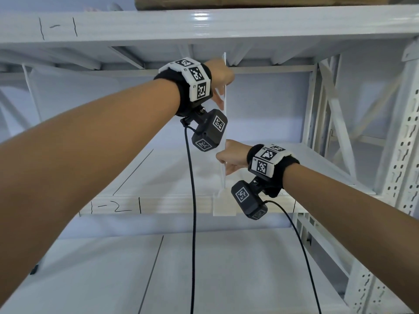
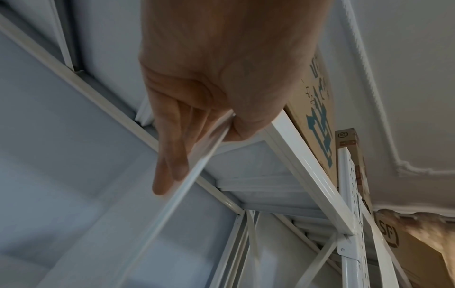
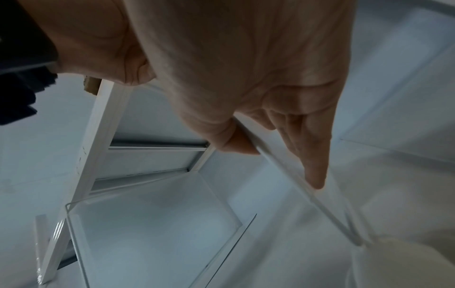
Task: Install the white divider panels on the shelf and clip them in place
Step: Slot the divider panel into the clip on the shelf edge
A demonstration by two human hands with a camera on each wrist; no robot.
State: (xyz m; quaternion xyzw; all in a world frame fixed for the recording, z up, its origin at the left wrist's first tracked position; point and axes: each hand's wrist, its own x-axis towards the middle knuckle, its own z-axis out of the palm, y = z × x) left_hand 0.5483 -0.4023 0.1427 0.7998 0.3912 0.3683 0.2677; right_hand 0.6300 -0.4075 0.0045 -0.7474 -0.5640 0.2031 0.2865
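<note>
A thin white divider panel stands upright on the middle shelf board, seen edge-on. My left hand pinches its front edge near the top, just under the upper beam. In the left wrist view the fingers lie flat on one face of the panel and the thumb presses the other. My right hand pinches the same edge lower down; its thumb and fingers clamp the panel in the right wrist view. A white clip sits on the shelf's front lip at the panel's foot.
Another translucent divider stands in the bay to the left. Perforated white uprights and diagonal braces close the right side. Cardboard boxes rest on the top shelf. Black camera cables hang in front of the lower shelf.
</note>
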